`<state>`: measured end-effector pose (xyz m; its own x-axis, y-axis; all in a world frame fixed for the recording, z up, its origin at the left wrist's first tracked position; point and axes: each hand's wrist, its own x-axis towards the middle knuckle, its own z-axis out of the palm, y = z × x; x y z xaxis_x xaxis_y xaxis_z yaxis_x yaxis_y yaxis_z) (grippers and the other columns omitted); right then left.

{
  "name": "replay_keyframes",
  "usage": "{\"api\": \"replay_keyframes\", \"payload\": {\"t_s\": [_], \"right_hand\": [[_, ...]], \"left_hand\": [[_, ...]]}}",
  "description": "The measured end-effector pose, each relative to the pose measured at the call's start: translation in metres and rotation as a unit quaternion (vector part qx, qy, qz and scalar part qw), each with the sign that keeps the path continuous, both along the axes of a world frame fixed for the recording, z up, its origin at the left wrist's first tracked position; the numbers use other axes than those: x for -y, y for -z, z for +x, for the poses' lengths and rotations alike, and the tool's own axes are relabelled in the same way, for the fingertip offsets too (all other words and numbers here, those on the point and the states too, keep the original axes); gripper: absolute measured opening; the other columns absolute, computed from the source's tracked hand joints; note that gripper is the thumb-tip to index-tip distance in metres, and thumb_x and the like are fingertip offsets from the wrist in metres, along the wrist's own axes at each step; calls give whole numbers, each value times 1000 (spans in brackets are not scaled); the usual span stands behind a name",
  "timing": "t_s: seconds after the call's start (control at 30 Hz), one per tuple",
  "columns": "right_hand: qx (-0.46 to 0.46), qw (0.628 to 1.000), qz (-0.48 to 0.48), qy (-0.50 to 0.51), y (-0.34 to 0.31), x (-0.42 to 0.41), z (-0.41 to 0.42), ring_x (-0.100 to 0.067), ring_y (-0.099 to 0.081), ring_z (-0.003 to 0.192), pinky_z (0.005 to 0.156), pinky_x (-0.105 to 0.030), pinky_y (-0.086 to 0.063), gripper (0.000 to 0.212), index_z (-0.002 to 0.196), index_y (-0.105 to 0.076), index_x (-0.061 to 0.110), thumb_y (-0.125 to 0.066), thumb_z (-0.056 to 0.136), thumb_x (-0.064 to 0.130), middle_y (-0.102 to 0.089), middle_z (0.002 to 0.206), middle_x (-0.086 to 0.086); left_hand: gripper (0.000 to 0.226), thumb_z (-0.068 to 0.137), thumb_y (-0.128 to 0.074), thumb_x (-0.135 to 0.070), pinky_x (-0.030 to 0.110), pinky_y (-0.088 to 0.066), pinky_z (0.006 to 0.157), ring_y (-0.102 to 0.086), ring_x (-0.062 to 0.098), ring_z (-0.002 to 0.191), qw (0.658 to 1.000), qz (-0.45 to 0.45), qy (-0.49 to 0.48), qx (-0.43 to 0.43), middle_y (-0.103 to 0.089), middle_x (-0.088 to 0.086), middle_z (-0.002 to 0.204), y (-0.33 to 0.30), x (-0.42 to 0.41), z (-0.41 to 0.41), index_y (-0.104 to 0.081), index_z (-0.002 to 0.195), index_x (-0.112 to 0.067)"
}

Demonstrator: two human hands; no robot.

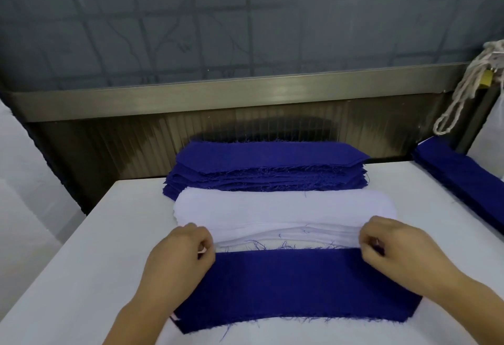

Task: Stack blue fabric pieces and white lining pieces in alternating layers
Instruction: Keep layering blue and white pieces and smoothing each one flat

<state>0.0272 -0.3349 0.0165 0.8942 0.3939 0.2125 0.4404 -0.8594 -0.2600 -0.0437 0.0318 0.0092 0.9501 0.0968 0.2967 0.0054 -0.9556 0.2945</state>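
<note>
Two hands working the near blue piece [294, 284]: left hand [180, 252] pinching its far-left corner, fingers curled; right hand [392, 246] pinching the far-right corner likewise. Lying flat, frayed far edge touching the white lining stack [283, 211]. Sitting behind that, the blue stack [267, 167]. Leaving bare desk [81, 249] on both sides.

On the surface [81, 249], the fabric stack [261, 170] sits at 12 o'clock, the lining stack [283, 213] just before it, touching. Nearest, at 6 o'clock, lies the single fabric piece [289, 284], its far edge meeting the lining. Another fabric pile [463, 178] lies at 2 o'clock, a cord [463, 91] hanging behind it.
</note>
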Motion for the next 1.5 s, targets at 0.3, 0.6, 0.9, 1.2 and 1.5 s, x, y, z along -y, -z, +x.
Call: {"api": "replay_keyframes", "payload": {"t_s": [0.3, 0.6, 0.9, 1.2, 1.5], "right_hand": [[10, 994, 105, -16, 23, -23, 36, -7, -44, 120, 102, -14, -25, 44, 128, -59, 23, -70, 86, 21, -47, 125, 18], [81, 990, 115, -19, 35, -15, 42, -13, -57, 109, 99, -15, -31, 24, 109, -73, 14, -68, 86, 7, -65, 114, 7], [119, 984, 130, 6, 32, -15, 40, -17, -61, 90, 86, -5, -34, 20, 91, -74, 13, -78, 76, 1, -66, 96, 5], [127, 979, 160, 15, 33, -21, 41, -14, -60, 85, 82, -6, -37, 12, 85, -73, 13, -76, 79, 2, -64, 89, 9], [122, 981, 153, -9, 34, -17, 39, -10, -58, 88, 84, -3, -36, 12, 89, -73, 15, -71, 84, 4, -62, 92, 13]], "left_hand": [[60, 100, -37, -43, 22, 9, 116, -2, 7, 146, 998, 28, 61, -15, -2, -12, 157, 29, 25, 46, -13, 152, -26], [43, 88, -65, -29, 33, -23, 114, -49, 15, 128, 997, 17, 46, 63, -52, -2, 139, 28, 26, 41, -59, 130, -19], [21, 77, -78, -19, 35, -40, 100, -67, 18, 97, 990, 16, 45, 136, -71, 0, 109, 29, 25, 41, -76, 98, -17], [15, 72, -80, -8, 20, -48, 70, -62, 10, 72, 984, -7, 43, 174, -69, -10, 81, 24, 29, 39, -72, 78, -19], [25, 83, -73, -19, 32, -51, 82, -60, 18, 99, 989, -8, 59, 135, -67, -3, 110, 28, 31, 41, -73, 107, -18]]}}
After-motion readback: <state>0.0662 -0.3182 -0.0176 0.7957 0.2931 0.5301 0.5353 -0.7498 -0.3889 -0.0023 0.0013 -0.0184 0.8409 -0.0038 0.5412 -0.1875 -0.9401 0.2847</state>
